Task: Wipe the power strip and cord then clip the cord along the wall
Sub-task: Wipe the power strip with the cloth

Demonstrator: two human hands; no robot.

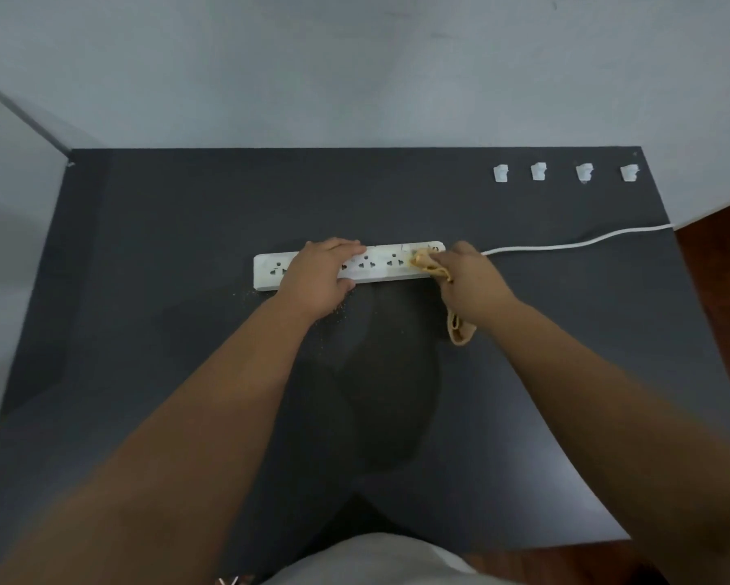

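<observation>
A white power strip (pixel 380 266) lies across the middle of a dark grey board (pixel 186 331). My left hand (pixel 319 276) grips its middle, fingers over the far edge and thumb on the near edge. My right hand (pixel 470 285) holds a yellow cloth (pixel 424 263) pressed on the strip's right end; a tail of the cloth hangs below the hand. The white cord (pixel 565 245) runs from the strip's right end off the board's right edge. Several white cord clips (pixel 500 173) sit in a row at the board's far right.
A pale blue-grey wall (pixel 354 78) rises behind the board. Fine crumbs or dust (pixel 337 310) lie on the board near the strip's front edge. A white panel (pixel 8 225) stands at the left. Brown floor (pixel 726 230) shows at the right.
</observation>
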